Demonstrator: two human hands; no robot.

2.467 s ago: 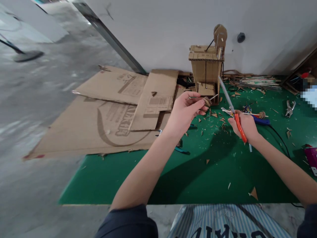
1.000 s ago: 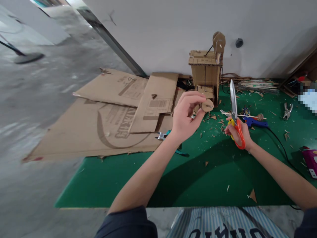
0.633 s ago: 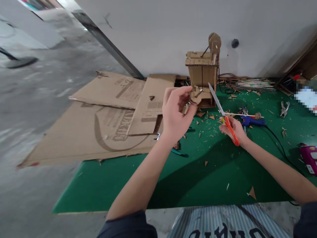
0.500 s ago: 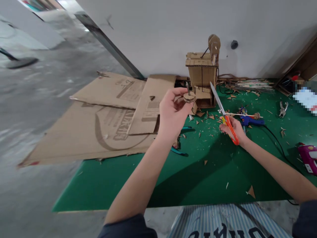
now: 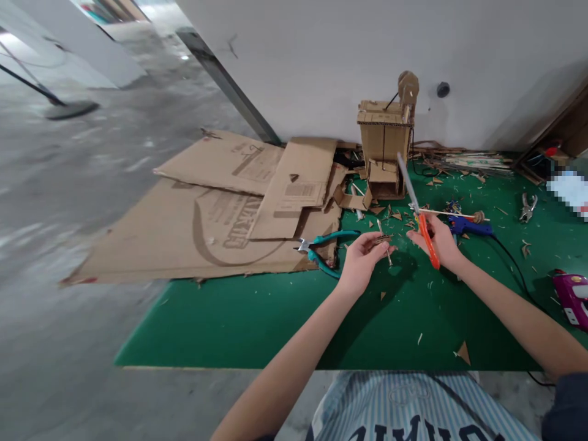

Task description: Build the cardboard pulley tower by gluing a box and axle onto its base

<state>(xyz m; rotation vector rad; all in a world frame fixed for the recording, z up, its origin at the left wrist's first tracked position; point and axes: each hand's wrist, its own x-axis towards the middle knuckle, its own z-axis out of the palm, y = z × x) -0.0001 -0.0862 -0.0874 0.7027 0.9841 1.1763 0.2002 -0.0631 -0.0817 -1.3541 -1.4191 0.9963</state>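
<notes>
Over the green table (image 5: 193, 331), my left hand (image 5: 362, 260) pinches a small cardboard disc (image 5: 382, 239) with a thin metal rod passing through it. The disc is seen nearly edge-on. To its right, my right hand (image 5: 438, 242) is closed on orange-handled scissors (image 5: 429, 242), whose blades point up and away. The two hands are apart. Beyond them stands a cardboard structure (image 5: 384, 144) with a round cardboard piece on top. Teal-handled pliers (image 5: 327, 237) lie open just left of my left hand, partly on cardboard.
Flat cardboard sheets (image 5: 184, 236) cover the left side. A blue glue gun (image 5: 471, 226) with a cord, metal pliers (image 5: 528, 207) and a magenta tool (image 5: 571, 298) lie on the right. Cardboard scraps are scattered about, and thin sticks (image 5: 478, 162) lie along the wall.
My left hand has moved down and right with the disc, closer to my right hand, and the disc and rod have tilted. The view has shifted slightly. The scissors remain in my right hand.
</notes>
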